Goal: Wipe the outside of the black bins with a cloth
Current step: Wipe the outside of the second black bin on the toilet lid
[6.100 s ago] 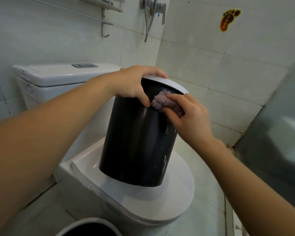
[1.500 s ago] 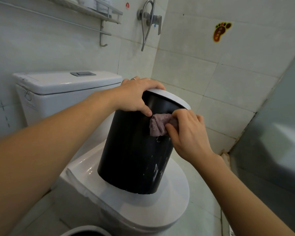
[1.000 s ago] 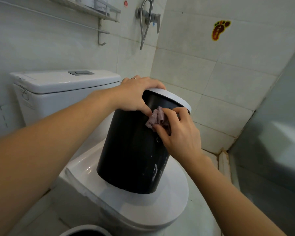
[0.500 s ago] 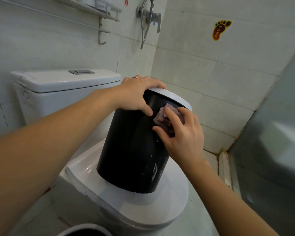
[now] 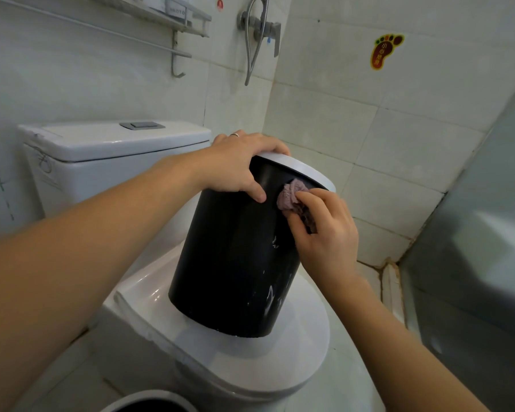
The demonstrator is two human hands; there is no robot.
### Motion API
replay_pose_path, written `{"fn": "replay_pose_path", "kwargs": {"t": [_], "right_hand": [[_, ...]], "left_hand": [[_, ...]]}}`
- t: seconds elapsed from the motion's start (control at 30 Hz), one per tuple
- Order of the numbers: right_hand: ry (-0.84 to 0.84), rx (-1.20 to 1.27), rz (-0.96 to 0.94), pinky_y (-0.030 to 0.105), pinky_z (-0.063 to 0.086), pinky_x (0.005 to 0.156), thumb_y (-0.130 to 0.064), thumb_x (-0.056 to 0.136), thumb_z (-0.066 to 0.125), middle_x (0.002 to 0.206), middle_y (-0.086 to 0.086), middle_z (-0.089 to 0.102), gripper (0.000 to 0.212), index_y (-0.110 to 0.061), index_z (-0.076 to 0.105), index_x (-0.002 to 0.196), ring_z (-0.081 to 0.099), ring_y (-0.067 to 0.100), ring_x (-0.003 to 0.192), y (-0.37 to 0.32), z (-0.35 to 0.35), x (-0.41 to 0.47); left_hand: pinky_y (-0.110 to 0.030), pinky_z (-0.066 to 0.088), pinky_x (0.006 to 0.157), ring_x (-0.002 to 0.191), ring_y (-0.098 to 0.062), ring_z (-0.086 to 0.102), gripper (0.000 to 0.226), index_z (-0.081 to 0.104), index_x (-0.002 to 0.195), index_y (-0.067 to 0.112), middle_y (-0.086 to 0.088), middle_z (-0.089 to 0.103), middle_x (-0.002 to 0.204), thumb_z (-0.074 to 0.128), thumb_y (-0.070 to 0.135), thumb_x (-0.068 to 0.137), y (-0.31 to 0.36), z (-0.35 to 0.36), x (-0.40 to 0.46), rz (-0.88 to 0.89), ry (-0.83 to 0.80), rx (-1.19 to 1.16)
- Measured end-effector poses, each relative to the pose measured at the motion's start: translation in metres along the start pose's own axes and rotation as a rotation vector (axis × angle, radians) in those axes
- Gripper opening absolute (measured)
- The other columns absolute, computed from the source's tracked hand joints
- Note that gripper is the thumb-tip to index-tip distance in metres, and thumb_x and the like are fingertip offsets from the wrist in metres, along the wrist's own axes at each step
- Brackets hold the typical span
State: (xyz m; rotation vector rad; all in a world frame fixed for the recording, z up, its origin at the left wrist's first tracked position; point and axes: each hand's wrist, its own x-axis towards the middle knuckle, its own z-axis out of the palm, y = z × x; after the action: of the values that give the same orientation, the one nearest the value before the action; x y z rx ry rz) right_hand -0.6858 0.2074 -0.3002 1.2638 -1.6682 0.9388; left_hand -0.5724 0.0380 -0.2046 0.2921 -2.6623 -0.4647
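Observation:
A round black bin (image 5: 232,263) with a white rim stands tilted on the closed toilet lid (image 5: 280,361). My left hand (image 5: 238,165) grips the bin's top edge, thumb on the black wall. My right hand (image 5: 324,230) pinches a crumpled mauve cloth (image 5: 292,197) and presses it against the upper side of the bin, just under the rim. White streaks show low on the bin's wall. The rim of a second black bin (image 5: 149,402) shows at the bottom edge.
The toilet tank (image 5: 110,156) stands behind the bin on the left. A metal shelf with a rail (image 5: 173,28) and a shower valve with hose (image 5: 259,28) hang on the tiled wall. A glass panel (image 5: 473,233) closes off the right side.
My right hand has rubbed the cloth back and forth on the bin's upper wall and now holds it slightly higher, close under the rim. My left hand keeps its hold.

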Motion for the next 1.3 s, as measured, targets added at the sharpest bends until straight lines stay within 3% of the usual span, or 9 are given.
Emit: {"fn": "replay_pose_path", "kwargs": {"t": [0.13, 0.3, 0.43, 0.5, 0.7, 0.9, 1.0, 1.1, 1.3], "right_hand": [[-0.050, 0.090, 0.077, 0.039, 0.052, 0.076, -0.044, 0.093, 0.056, 0.111, 0.009, 0.065, 0.040, -0.011, 0.072, 0.111, 0.061, 0.026, 0.098, -0.004, 0.000, -0.003], [-0.015, 0.139, 0.145, 0.035, 0.051, 0.073, -0.023, 0.091, 0.068, 0.105, 0.005, 0.063, 0.018, -0.011, 0.072, 0.104, 0.058, 0.022, 0.094, -0.005, 0.004, -0.003], [-0.038, 0.139, 0.174, 0.031, 0.048, 0.075, -0.022, 0.085, 0.075, 0.104, 0.004, 0.061, 0.026, -0.013, 0.069, 0.109, 0.057, 0.023, 0.096, -0.006, 0.005, -0.005], [-0.046, 0.087, 0.127, 0.034, 0.049, 0.072, -0.024, 0.085, 0.075, 0.105, 0.007, 0.062, 0.029, -0.012, 0.070, 0.111, 0.058, 0.027, 0.095, -0.005, 0.004, -0.006], [-0.077, -0.050, -0.129, 0.037, 0.053, 0.062, -0.035, 0.088, 0.068, 0.108, 0.014, 0.063, 0.034, -0.012, 0.071, 0.113, 0.059, 0.030, 0.089, -0.001, 0.000, -0.017], [-0.128, -0.071, -0.261, 0.039, 0.053, 0.061, -0.021, 0.087, 0.071, 0.109, 0.019, 0.063, 0.029, -0.009, 0.072, 0.113, 0.060, 0.032, 0.086, 0.002, -0.002, -0.025], [-0.097, -0.053, -0.211, 0.042, 0.054, 0.060, -0.015, 0.087, 0.070, 0.111, 0.020, 0.062, 0.027, -0.008, 0.071, 0.113, 0.061, 0.033, 0.088, 0.002, -0.002, -0.009], [-0.061, -0.046, -0.167, 0.043, 0.054, 0.062, -0.016, 0.090, 0.068, 0.110, 0.017, 0.063, 0.027, -0.007, 0.071, 0.115, 0.061, 0.032, 0.088, 0.003, -0.001, 0.001], [-0.140, -0.015, -0.406, 0.039, 0.053, 0.068, -0.018, 0.094, 0.066, 0.109, 0.015, 0.066, 0.024, -0.008, 0.072, 0.115, 0.061, 0.031, 0.082, 0.012, -0.003, -0.030]], "left_hand": [[-0.035, 0.029, 0.098, 0.113, -0.015, 0.034, 0.072, 0.046, 0.116, 0.060, 0.020, 0.050, 0.115, 0.085, 0.028, 0.065, 0.000, 0.000, 0.000, -0.021, 0.019, -0.018], [-0.031, 0.024, 0.092, 0.104, -0.009, 0.030, 0.071, 0.049, 0.121, 0.054, 0.032, 0.046, 0.100, 0.086, 0.026, 0.066, 0.005, 0.000, -0.002, -0.025, 0.017, -0.017], [-0.033, 0.025, 0.095, 0.106, -0.010, 0.031, 0.070, 0.050, 0.121, 0.052, 0.027, 0.049, 0.106, 0.085, 0.026, 0.066, 0.007, 0.000, -0.003, -0.019, 0.014, -0.016], [-0.034, 0.026, 0.098, 0.107, -0.011, 0.032, 0.070, 0.050, 0.122, 0.050, 0.024, 0.049, 0.110, 0.085, 0.026, 0.066, 0.008, 0.000, -0.003, -0.014, 0.015, -0.002], [-0.030, 0.024, 0.089, 0.097, -0.010, 0.030, 0.069, 0.050, 0.114, 0.055, 0.030, 0.039, 0.091, 0.086, 0.022, 0.065, 0.010, 0.000, -0.005, -0.037, 0.030, -0.055], [-0.037, 0.034, 0.097, 0.109, -0.021, 0.036, 0.070, 0.046, 0.108, 0.061, 0.018, 0.042, 0.098, 0.087, 0.025, 0.064, 0.006, 0.000, -0.002, -0.076, 0.025, -0.061], [-0.040, 0.037, 0.101, 0.114, -0.022, 0.041, 0.068, 0.047, 0.106, 0.060, 0.018, 0.046, 0.100, 0.087, 0.024, 0.064, 0.003, -0.002, -0.001, -0.077, 0.020, -0.072], [-0.048, 0.040, 0.104, 0.116, -0.027, 0.044, 0.069, 0.047, 0.106, 0.062, 0.003, 0.050, 0.115, 0.087, 0.025, 0.063, 0.002, -0.003, 0.000, -0.098, -0.004, -0.071], [-0.049, 0.042, 0.104, 0.118, -0.031, 0.044, 0.070, 0.046, 0.101, 0.067, -0.002, 0.048, 0.121, 0.087, 0.025, 0.063, 0.000, -0.004, -0.001, -0.134, 0.002, -0.104]]}}
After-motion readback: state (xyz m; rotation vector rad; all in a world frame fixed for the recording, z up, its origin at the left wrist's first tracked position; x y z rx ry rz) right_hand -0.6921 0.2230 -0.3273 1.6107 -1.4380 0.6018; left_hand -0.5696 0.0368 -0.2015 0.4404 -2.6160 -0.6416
